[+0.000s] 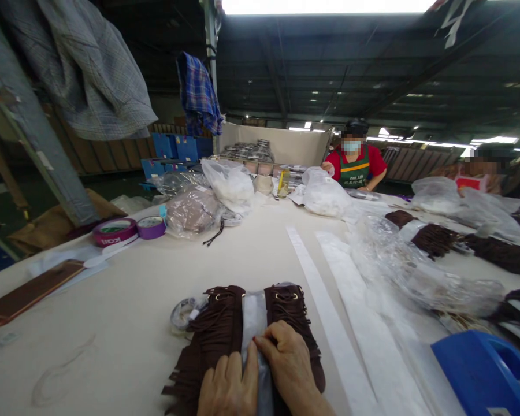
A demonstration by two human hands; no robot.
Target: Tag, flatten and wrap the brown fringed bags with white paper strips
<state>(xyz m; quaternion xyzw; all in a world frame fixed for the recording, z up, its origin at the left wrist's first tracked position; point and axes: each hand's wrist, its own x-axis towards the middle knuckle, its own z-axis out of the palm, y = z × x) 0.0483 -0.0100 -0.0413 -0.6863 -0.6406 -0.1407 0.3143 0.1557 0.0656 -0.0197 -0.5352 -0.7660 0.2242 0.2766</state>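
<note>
A pair of dark brown fringed boots (pixel 219 323) with metal eyelets and laces lies on the table in front of me. Between the shafts runs a pale translucent sheet (pixel 254 312). My left hand (pixel 230 384) rests over the left boot and the sheet, fingers bent and index finger reaching to the sheet's middle; its thumb is hidden. Bent thumb and fingers of my right hand (pixel 288 358) pinch the sheet at the same spot, over the right boot. The fingertips of both hands meet there. Beside the left boot sits a clear tape roll (pixel 182 315).
White paper strips (pixel 333 312) and crumpled plastic bags (pixel 416 271) lie to the right, near a blue tape dispenser (pixel 481 372). Purple tape rolls (pixel 151 227) and a brown phone-like slab (pixel 34 292) lie left. A masked co-worker (pixel 357 159) stands across the table.
</note>
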